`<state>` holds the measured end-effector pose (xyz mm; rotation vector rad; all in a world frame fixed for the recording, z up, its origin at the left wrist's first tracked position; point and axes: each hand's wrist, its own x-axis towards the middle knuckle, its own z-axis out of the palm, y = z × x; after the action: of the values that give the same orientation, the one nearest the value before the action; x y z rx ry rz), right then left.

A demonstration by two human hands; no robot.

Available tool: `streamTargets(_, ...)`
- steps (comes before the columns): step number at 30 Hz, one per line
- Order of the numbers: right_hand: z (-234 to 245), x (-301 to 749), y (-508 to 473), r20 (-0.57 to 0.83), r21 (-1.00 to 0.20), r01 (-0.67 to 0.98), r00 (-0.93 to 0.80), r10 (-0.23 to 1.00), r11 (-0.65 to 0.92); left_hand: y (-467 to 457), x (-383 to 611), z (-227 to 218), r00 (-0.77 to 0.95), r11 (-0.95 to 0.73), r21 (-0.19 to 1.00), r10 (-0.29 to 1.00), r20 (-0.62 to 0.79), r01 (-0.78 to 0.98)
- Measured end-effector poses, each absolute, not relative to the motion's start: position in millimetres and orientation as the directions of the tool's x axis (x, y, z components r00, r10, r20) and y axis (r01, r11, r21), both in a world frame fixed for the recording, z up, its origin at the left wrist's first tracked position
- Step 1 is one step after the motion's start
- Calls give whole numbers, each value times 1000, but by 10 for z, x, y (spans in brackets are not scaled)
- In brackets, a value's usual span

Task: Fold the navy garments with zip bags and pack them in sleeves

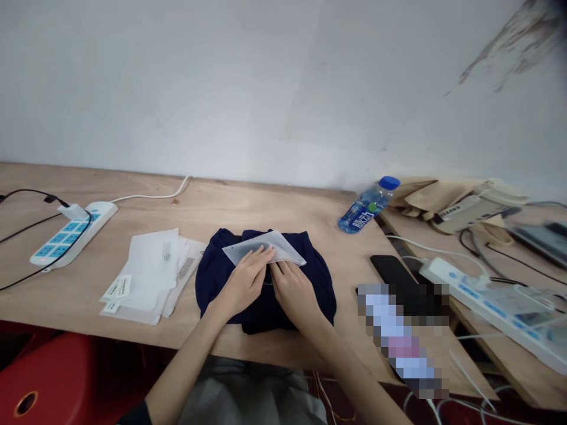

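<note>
1. I saw my left hand [241, 283] and right hand [295, 289] open, pressing flat on the navy garment [312, 277].
2. A plastic bag [252, 248] lay on it, at their 12 o'clock.
3. The garment sat on the desk [80, 313].

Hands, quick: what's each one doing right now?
Left hand: open, fingers flat on the frosted plastic bag, not gripping.
Right hand: open, resting on the folded navy garment, nothing held.
</note>
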<state>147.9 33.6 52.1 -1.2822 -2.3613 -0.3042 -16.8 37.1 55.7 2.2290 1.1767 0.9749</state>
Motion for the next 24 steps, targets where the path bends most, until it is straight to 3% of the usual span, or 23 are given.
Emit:
streamTargets(3,540,1459,46,527,-114,851,-385,758,512,369,-172,544,379,-538,650,842,383,537)
streamTargets(7,348,1349,-153,458,-341,852,-218,862,397,352,-123,551,418,-551,646,831,367,528)
streamTargets(13,249,1210,63,416,-562,594,-399,817,576,333,-71,559,449,-572,625,816,364,532)
streamTargets(15,323,1259,79,369,-639,529,-427,826,559,318,-87,565,443,-563,617,823,356,549)
streamTargets(18,415,1444,8,273,-737,530,-335,902,420,289,-137,591,443,-562,597,825,351,573)
streamTargets(21,427,1687,-38,203,-796,579,-19,979,177,331,-176,663,439,-577,577,816,376,578)
streamTargets(24,392,1867,55,60,-873,483,251,966,-72,556,-118,786,472,-626,545,779,412,558)
